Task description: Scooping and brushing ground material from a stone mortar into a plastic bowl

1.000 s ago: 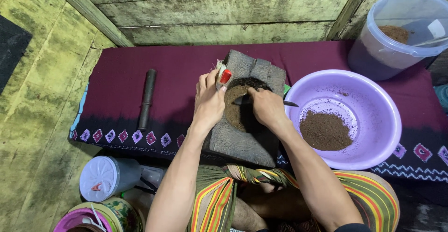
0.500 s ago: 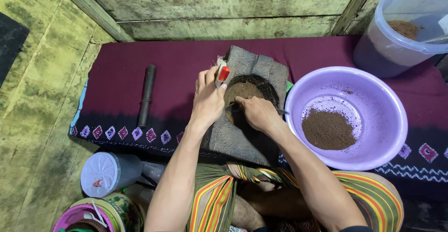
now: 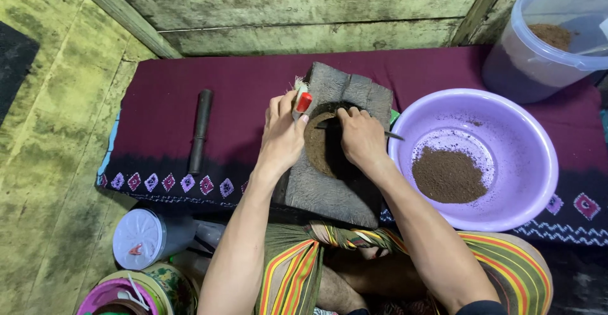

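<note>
lilac basin, dark pestle, lidded tub

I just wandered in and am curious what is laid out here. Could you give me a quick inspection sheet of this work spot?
Surface: maroon patterned cloth spread over worn greenish boards.
Job's things: grey stone slab with brown powder in its hollow; purple basin holding more powder.
Clutter: dark rod on the cloth; clear tub at far right; white lidded jar below.
Hands: left hand grips a red-handled brush; right hand holds a thin dark tool on the slab.
Cables: nothing seen.
Surroundings: plank wall behind.
</note>
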